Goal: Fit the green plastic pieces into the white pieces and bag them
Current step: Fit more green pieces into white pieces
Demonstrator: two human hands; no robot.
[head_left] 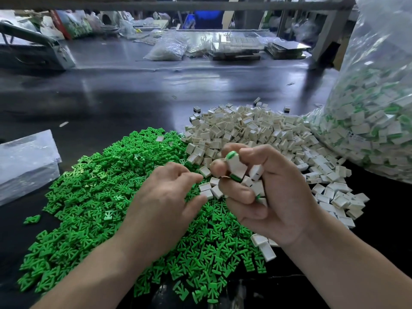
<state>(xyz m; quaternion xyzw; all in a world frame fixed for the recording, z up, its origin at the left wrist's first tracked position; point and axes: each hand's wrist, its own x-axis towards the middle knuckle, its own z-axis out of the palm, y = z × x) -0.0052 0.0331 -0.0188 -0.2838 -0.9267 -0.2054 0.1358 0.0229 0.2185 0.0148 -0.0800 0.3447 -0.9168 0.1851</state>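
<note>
Gripping a cluster of white pieces (237, 167) in right hand (267, 192), with left hand (165, 197) relaxed, loosely curled, empty, over green pieces (89, 197) heaped on counter (111, 97).

Surface: dark glossy tabletop (124, 92)
Far left: grey metal machine (33, 50)
Far centre: clear plastic bag of pale parts (167, 49) — beside stacked clear plastic trays (236, 49)
Background: blue plastic crate (208, 17)

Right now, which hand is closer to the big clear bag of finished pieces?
Right. The right hand, gripping white pieces, is by the white pile, the bag off to its right. The left hand hovers over the green pile, farther from the bag.
</note>
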